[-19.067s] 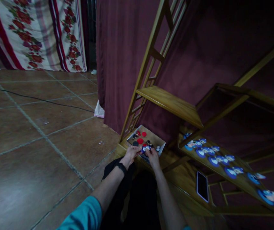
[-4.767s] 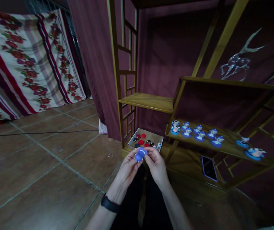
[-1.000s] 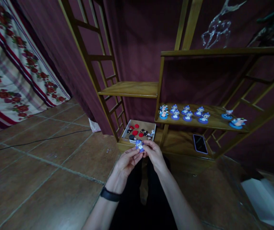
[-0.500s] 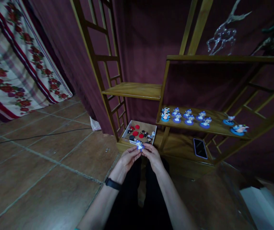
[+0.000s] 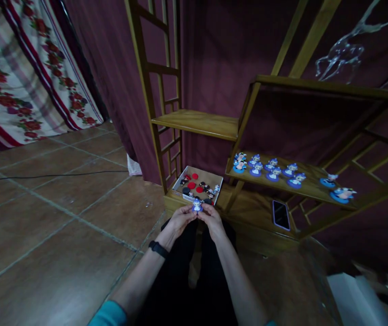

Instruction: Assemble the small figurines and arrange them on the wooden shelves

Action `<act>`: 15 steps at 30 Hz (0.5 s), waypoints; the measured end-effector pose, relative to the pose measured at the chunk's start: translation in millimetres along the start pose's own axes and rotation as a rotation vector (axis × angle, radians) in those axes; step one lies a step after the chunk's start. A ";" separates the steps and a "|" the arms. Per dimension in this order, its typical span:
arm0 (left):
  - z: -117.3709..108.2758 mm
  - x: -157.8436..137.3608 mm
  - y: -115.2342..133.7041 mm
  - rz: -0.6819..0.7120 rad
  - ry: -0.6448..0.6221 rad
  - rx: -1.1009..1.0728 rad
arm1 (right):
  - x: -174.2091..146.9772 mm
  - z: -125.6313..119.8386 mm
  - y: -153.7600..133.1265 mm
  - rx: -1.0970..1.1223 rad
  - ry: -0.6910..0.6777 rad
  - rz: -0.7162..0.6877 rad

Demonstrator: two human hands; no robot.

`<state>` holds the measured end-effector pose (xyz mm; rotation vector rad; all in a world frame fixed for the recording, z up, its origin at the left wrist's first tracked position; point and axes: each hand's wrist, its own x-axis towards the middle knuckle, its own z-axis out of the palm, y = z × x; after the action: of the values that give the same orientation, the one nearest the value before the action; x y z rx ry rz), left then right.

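Between my two hands is a small purple-and-white figurine on a round purple base. My left hand pinches it from the left, and my right hand grips its right side. Just beyond my fingers, a shallow cardboard box holds several red and black discs and small dark figurines. On the shelf to the right, several similar purple figurines stand in two rows. Blue-based figurines are at that shelf's left end, and others at its right end.
A phone lies on the lower board at right. An upper left shelf juts out above the box. A clear deer ornament stands high on the right. A black cable crosses the tiled floor, and a white box sits at lower right.
The view has shifted, so the shelf and its figurines appear farther right. The held figurine has turned a little and looks more upright. Both hands keep hold of it.
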<state>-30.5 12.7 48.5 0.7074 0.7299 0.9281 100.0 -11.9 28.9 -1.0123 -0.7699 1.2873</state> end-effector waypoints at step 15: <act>-18.9 15.7 -15.4 0.094 -0.011 0.107 | 22.2 2.1 11.4 -0.185 -0.020 0.103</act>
<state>-32.4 24.2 22.0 0.8467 0.7451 0.9754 96.9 10.2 17.5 -1.2020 -0.8744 1.3335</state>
